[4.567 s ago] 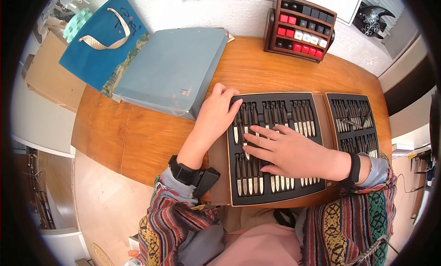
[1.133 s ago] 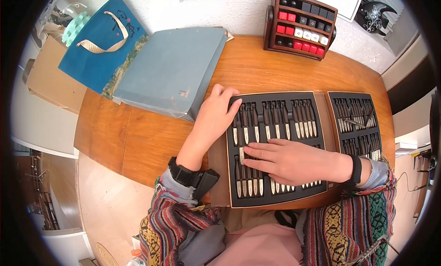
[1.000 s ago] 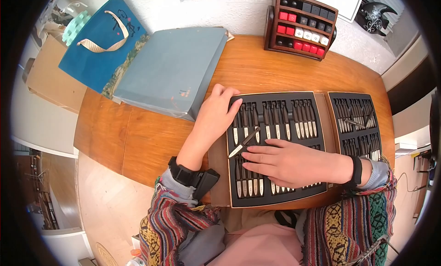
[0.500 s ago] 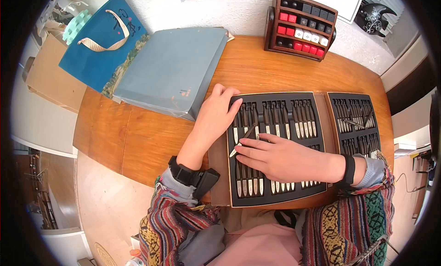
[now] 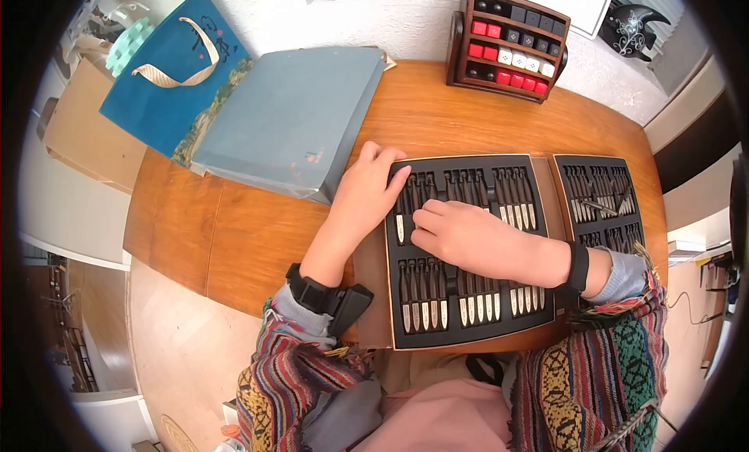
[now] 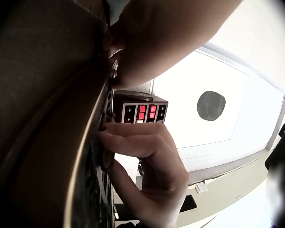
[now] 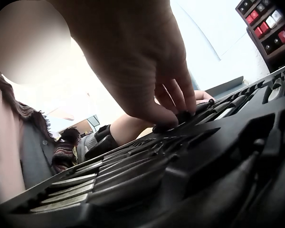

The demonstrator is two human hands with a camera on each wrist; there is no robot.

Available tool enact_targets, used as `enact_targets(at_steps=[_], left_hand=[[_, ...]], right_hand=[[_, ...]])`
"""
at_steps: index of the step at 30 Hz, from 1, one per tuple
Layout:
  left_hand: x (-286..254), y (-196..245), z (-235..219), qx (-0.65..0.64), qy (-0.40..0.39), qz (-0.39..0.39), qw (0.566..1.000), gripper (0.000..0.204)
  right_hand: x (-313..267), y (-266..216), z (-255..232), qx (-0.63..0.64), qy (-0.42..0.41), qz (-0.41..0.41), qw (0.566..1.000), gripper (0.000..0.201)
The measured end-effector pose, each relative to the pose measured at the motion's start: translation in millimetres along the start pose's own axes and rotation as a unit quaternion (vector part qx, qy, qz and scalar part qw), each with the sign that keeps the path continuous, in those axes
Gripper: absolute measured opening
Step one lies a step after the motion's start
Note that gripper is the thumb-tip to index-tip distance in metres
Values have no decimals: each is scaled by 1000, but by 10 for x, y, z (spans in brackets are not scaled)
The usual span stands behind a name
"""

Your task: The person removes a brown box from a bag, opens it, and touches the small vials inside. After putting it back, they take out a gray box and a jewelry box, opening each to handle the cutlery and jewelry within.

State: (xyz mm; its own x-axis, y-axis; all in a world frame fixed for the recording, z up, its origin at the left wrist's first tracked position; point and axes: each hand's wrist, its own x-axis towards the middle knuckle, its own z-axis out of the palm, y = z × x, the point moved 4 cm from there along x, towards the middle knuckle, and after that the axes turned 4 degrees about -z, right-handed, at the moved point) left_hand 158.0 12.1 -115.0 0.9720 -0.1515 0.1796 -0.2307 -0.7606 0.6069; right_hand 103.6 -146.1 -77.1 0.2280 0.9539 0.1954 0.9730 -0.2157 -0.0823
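A black tray (image 5: 499, 339) in an open case holds rows of dark slim tools with silvery blades. My left hand (image 5: 365, 193) rests at its back left corner, the thumb on the edge. Over the back left group, my right hand (image 5: 472, 240) pinches one dark piece, mostly hidden by the fingers from above. The left wrist view shows the thumb and fingers of my right hand (image 6: 154, 161) closed on the dark piece (image 6: 107, 157). In the right wrist view my right hand (image 7: 137, 61) holds it low against the tray. Nearby tools (image 5: 425, 315) lie side by side in slots.
To the right lies a second tray (image 5: 589, 227) of similar tools, some lying askew. A blue-grey box (image 5: 285, 120) and a blue bag (image 5: 156, 93) stand at the back left. Behind the trays is a wooden rack (image 5: 501, 88) with red, white and black dice.
My right hand has moved back from the middle of the tray and its fingers have closed around the slanted loose tool. My left hand has stayed at the corner.
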Motion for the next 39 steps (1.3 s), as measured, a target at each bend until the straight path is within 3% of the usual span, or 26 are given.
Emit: enact_targets(at_steps=[5, 8, 11, 17, 24, 39], left_hand=[[0, -10, 12, -13, 26, 26, 999, 22], [-1, -10, 15, -10, 21, 19, 1000, 22], [-3, -16, 19, -15, 24, 22, 999, 22], [3, -26, 27, -2, 2, -4, 1000, 23], [3, -29, 42, -4, 4, -1, 1000, 24], [-9, 2, 12, -1, 2, -1, 1000, 24]], right_hand=[[-74, 14, 9, 27, -22, -14, 999, 10], [-179, -14, -1, 14, 6, -23, 1000, 28], [-331, -53, 22, -29, -31, 3, 999, 48], [-534, -103, -50, 34, -89, 50, 994, 72], [-634, -137, -23, 112, -76, 51, 990, 76], [-554, -110, 35, 57, -100, 34, 993, 69]])
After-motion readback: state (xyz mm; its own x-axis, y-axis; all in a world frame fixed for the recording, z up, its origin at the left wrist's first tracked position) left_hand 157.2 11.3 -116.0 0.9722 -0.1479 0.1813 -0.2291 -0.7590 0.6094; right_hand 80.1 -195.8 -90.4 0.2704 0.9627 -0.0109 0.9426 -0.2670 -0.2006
